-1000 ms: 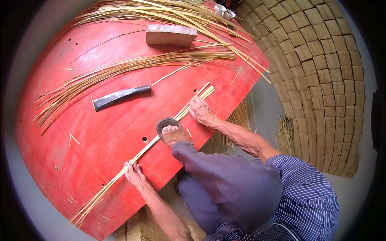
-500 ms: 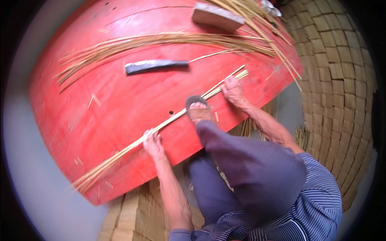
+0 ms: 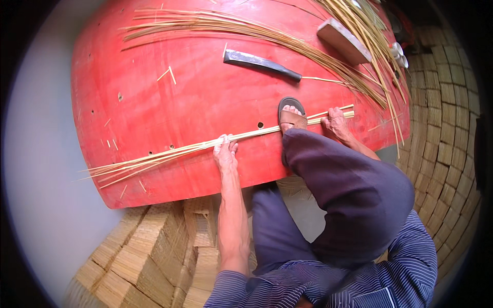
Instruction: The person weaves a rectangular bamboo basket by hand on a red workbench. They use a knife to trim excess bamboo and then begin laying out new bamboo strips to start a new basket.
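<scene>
A thin bundle of pale bamboo strips (image 3: 257,133) lies along the near side of the red board, its loose ends fanning out at the left. My left hand (image 3: 225,149) grips the bundle left of the middle, thumb and fingers closed round it. Toward the short right end, my right hand (image 3: 336,122) is closed on the strips. Between the hands, my sandalled foot (image 3: 292,115) presses the bundle onto the board; part of it is hidden beneath the sandal. Beyond it rests a dark flat-bladed knife (image 3: 262,65), with a thin strip running from its handle end.
The red board (image 3: 169,110) has small holes and scattered slivers. Longer strips (image 3: 246,28) curve across its far side. A rectangular block (image 3: 343,41) sits beside more strips (image 3: 362,38) at the far right. Stacked woven bundles (image 3: 149,246) stand below left; others (image 3: 436,128) line the right.
The view has swung, so the board and bundle lie more level now. Both hands still hold the strips and the foot still presses them.
</scene>
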